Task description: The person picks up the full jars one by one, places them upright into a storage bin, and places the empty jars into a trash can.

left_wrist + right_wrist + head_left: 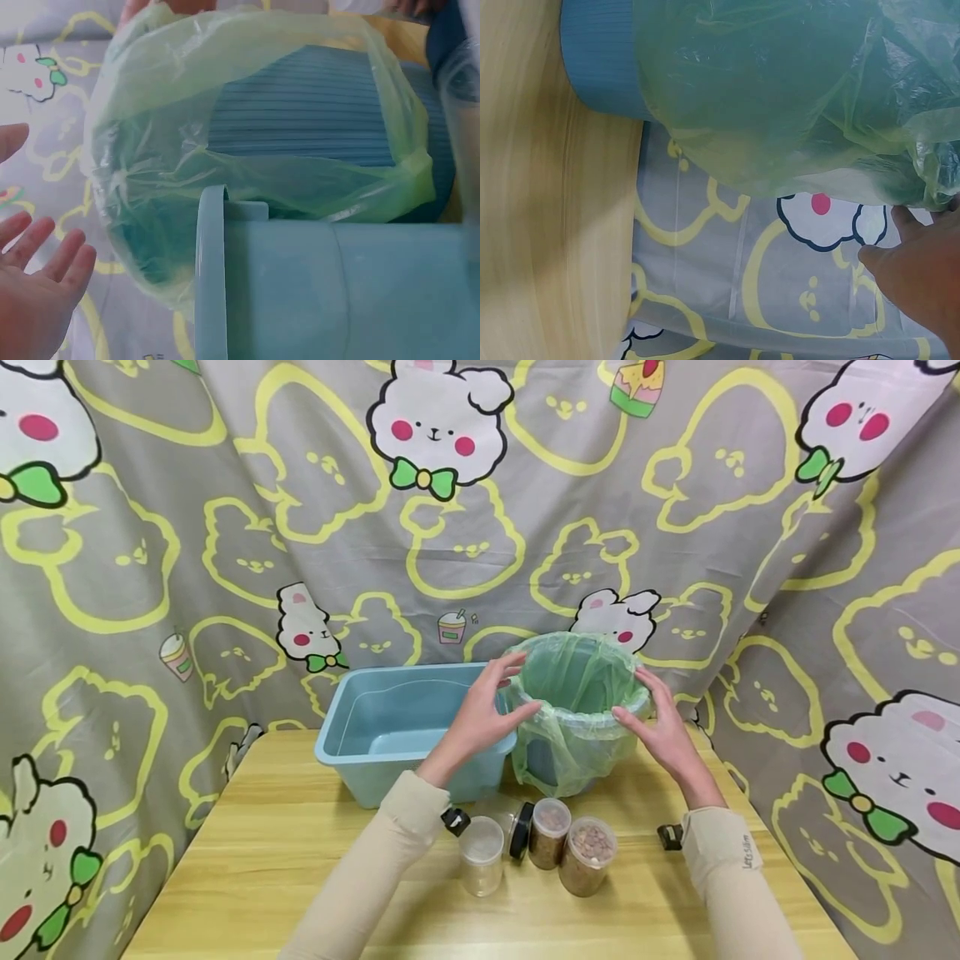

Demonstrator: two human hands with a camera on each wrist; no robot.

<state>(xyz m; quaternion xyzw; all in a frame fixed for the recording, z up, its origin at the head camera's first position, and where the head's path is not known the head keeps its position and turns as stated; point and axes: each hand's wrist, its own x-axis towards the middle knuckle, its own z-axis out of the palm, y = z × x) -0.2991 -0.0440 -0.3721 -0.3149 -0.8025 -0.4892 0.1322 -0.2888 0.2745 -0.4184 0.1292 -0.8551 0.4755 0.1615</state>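
Observation:
A blue trash bin (300, 105) lined with a thin green plastic bag (581, 747) stands at the back right of the table. The bag is folded out over the rim and hangs loosely down the outside. My left hand (483, 710) is held at the bin's left side, fingers spread; the left wrist view shows those fingers apart from the bag. On the other side, my right hand (667, 731) touches the bag-covered rim with extended fingers, its thumb toward the front. The bin's base is partly hidden by the bag.
Left of the bin stands a light blue rectangular tub (416, 768). In front are a clear jar (482, 860), a black-lidded jar (520, 833) on its side, and two jars with brown contents, one narrow (550, 835), one wider (587, 860). A patterned curtain (465, 543) hangs behind.

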